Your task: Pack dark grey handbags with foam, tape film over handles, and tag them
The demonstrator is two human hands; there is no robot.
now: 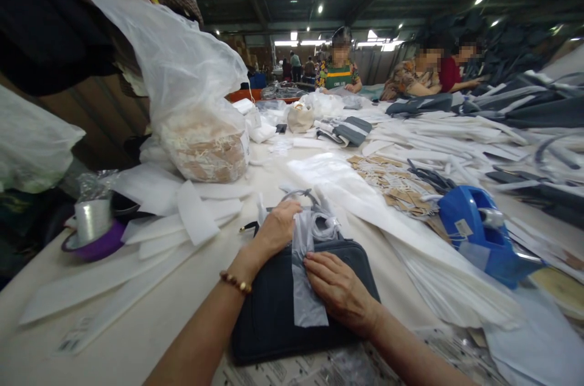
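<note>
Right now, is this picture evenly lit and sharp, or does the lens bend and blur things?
Head view: even overhead light, small glare spots from the ceiling lamps; the left hand, right hand and grey plastic are sharp, with soft shadows only; the wide lens curves the table at its left edge; the upper left corner is dark; the people far off are blurred.

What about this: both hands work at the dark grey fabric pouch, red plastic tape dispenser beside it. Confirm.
Not red: the head view shows a blue plastic tape dispenser beside the dark grey fabric pouch, left hand and right hand at it.
</note>
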